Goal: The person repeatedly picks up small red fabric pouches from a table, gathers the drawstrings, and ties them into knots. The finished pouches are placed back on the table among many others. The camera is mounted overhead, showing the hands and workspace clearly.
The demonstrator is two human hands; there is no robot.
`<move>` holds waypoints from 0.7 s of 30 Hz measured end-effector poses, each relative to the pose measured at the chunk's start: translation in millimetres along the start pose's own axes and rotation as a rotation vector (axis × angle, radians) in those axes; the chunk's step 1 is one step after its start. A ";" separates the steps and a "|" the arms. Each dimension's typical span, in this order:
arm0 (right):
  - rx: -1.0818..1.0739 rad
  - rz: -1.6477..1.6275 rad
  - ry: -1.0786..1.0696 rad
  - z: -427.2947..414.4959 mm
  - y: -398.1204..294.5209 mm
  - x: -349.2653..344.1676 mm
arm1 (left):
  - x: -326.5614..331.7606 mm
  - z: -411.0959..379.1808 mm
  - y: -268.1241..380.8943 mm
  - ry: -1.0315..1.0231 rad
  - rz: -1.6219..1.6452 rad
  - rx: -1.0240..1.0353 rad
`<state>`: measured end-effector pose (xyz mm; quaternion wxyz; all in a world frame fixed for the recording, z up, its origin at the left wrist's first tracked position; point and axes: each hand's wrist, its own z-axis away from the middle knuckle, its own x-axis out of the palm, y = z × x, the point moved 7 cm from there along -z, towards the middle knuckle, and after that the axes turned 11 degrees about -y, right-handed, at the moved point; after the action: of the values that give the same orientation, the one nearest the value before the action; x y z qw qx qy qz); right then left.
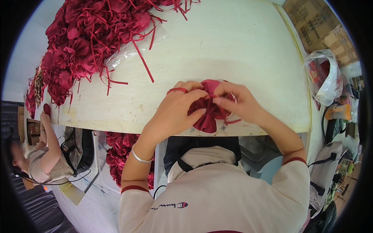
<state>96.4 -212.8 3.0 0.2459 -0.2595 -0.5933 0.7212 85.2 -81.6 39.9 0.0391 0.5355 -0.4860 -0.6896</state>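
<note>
A dark red satin fabric rosette with a thin ribbon tail lies at the table's front edge, between my hands. My left hand grips its left side, thumb and fingertips pressed into the gathered folds; a red band circles one finger. My right hand pinches the fabric near the rosette's centre with thumb and forefinger. The fingers partly cover the rosette's middle. A large heap of similar red rosettes with loose ribbon tails fills the far left of the table, partly on clear plastic film.
The pale table has a raised right edge. Beyond it stand cardboard boxes, a plastic bag and a grey bag. More red rosettes fill a container below the table. A co-worker sits at the left.
</note>
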 end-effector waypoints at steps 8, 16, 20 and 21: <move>-0.563 0.496 0.543 5.9 -99.8 -60.6 | -11.0 9.5 -58.9 0.358 1.188 -0.232; -0.385 1.068 0.181 2.8 -36.6 26.0 | -90.7 91.3 -154.1 0.725 0.857 -0.392; -0.489 1.283 0.284 13.0 -31.0 33.7 | -137.8 124.6 -109.5 0.837 -0.530 -0.589; -0.500 1.290 0.272 9.9 -29.8 33.6 | -126.6 107.2 -81.2 0.830 -0.368 -0.382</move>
<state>66.2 -192.5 31.1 -0.2258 -0.6960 -0.4333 0.5262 93.4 101.1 65.8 0.2047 0.8253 -0.1917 -0.4902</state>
